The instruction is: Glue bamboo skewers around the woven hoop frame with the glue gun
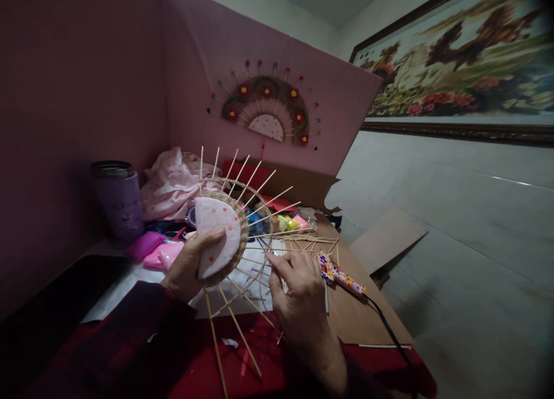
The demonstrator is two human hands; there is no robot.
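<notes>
My left hand [190, 260] grips a half-round fan piece [219, 252] by its flat side, thumb pressed on the white, pink-dotted fabric. Braided twine edges the curve, and several thin wooden sticks [255, 180] radiate from it. A loop of thin twine [262, 200] crosses the sticks in an arc farther out. At the right of that arc, the fingers of my right hand [296, 295] are pinched together on the twine among the sticks. The exact contact is partly hidden by the fingertips.
A floral-patterned glue gun [341, 277] with a black cord lies on cardboard [367, 318] at right, near loose sticks [315, 237]. Pink packets [162, 252], crumpled cloth [175, 183] and a purple tumbler [118, 200] stand left. A decorated fan [266, 108] shows on the pink board behind.
</notes>
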